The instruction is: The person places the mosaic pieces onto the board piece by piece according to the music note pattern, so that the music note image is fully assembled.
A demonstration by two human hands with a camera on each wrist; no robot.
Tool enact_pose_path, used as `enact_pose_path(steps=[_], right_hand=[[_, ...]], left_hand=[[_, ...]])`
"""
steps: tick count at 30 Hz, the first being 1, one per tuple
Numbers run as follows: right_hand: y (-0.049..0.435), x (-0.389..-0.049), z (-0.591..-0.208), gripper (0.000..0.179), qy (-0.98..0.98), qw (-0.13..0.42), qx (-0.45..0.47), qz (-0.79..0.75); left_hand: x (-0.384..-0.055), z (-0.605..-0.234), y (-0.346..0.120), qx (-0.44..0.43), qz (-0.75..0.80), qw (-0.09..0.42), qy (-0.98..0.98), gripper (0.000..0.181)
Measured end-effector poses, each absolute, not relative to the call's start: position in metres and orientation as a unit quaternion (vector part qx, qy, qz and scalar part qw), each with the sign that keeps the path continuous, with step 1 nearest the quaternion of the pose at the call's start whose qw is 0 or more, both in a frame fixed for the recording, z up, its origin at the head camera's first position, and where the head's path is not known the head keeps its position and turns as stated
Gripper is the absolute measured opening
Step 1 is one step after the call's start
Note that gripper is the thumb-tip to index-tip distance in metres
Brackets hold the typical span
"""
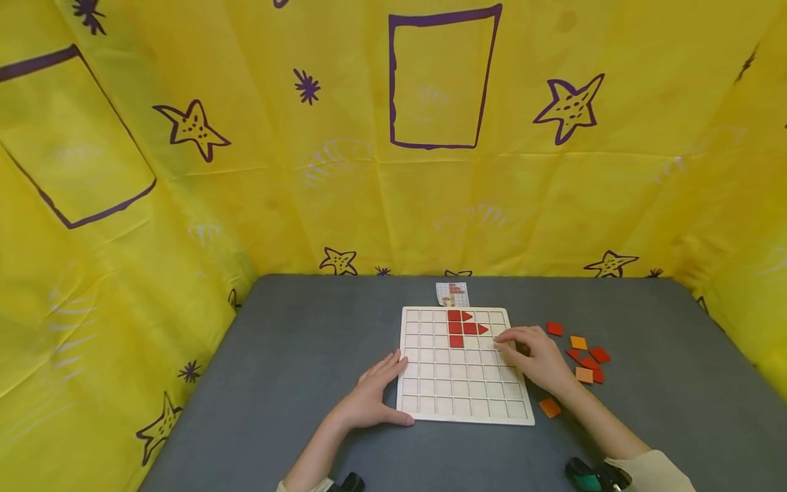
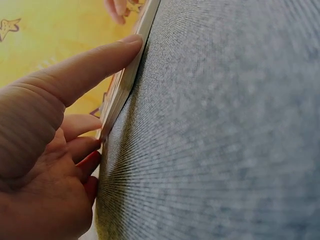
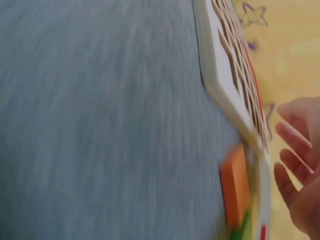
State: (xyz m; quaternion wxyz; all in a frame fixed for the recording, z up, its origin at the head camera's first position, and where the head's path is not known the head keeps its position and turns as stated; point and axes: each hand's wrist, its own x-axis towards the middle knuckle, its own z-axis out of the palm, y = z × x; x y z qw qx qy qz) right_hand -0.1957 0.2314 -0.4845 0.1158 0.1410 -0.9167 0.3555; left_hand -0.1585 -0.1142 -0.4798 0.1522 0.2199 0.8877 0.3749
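Observation:
A white gridded board (image 1: 461, 389) lies on the grey table, with several red squares (image 1: 455, 328) and red triangles (image 1: 482, 329) set in its upper cells. My left hand (image 1: 371, 396) rests at the board's left side, fingers along that edge and thumb on the near-left corner; the left wrist view shows the thumb (image 2: 95, 65) against the rim. Over the board's right edge hovers my right hand (image 1: 536, 359), its fingers loosely bent. No piece shows between those fingers in the right wrist view, where the hand (image 3: 305, 165) is partly cut off.
Loose red (image 1: 599, 354) and orange (image 1: 578, 342) pieces lie right of the board, with one orange square (image 1: 550, 408) nearer the front. Behind the board is a small printed pattern card (image 1: 452, 294). Yellow patterned cloth (image 1: 430, 205) stands around the table (image 1: 307, 342).

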Motion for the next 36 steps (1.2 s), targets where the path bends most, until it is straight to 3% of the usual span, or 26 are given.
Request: enact_pose_path(steps=[14,36], right_hand=[[0.31,-0.192,-0.475,0.02,-0.935,0.124,0.049,0.329],[0.323,-0.21,-0.485,0.027,-0.945,0.124,0.041,0.299]], left_hand=[[-0.158,-0.48,-0.115,0.22,0.39,0.157,0.88,0.104],[-0.158,-0.48,-0.116,0.221,0.395,0.174,0.875,0.103]])
